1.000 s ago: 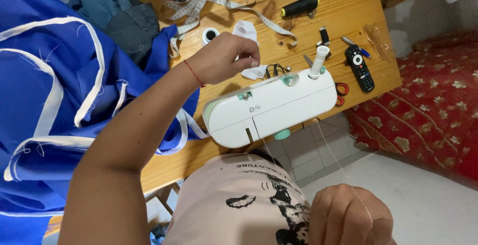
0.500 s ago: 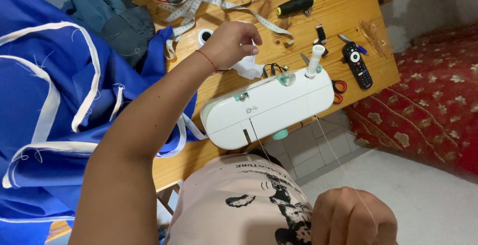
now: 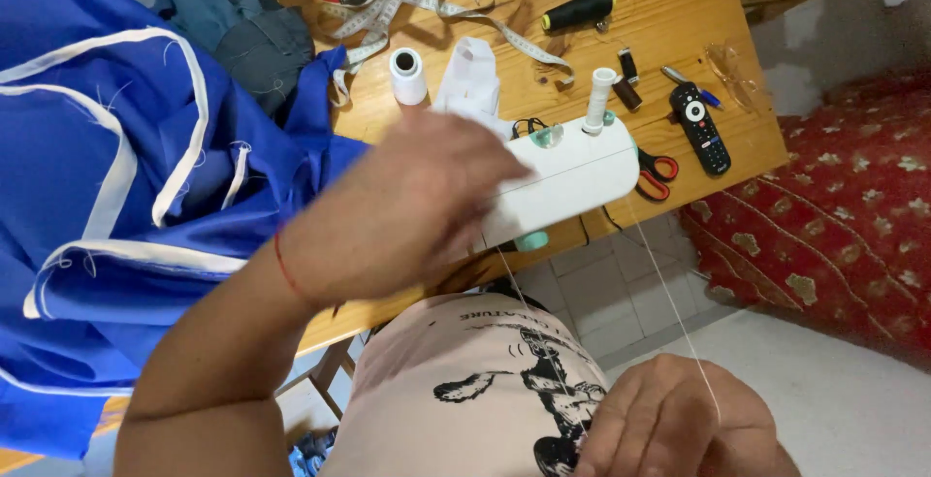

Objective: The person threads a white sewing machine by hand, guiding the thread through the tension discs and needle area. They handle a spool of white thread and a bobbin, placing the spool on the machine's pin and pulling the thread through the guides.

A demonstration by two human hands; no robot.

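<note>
My left hand [image 3: 407, 206] is blurred in motion above the left end of a small white sewing machine [image 3: 582, 172] on the wooden table [image 3: 679, 12], its fingers loosely spread and nothing visible in them. A red string circles its wrist. My right hand [image 3: 679, 424] is low by my lap, closed on a thin white thread [image 3: 669, 302]. The thread runs up to the white spool [image 3: 599, 99] standing on the machine. A second strand hangs from the machine's front toward my shirt.
Blue fabric with white trim [image 3: 116, 176] covers the table's left side. Behind the machine lie a white thread spool [image 3: 407, 75], a white cloth piece [image 3: 470, 75], a measuring tape [image 3: 388, 21], a black spool [image 3: 579, 9], a remote [image 3: 700, 128] and red-handled scissors [image 3: 658, 172]. A red patterned cover [image 3: 834, 215] lies right.
My left hand has drawn back from the white cloth piece behind the machine toward me, now hovering over the machine's left end. My right hand stays low, gripping the thread.
</note>
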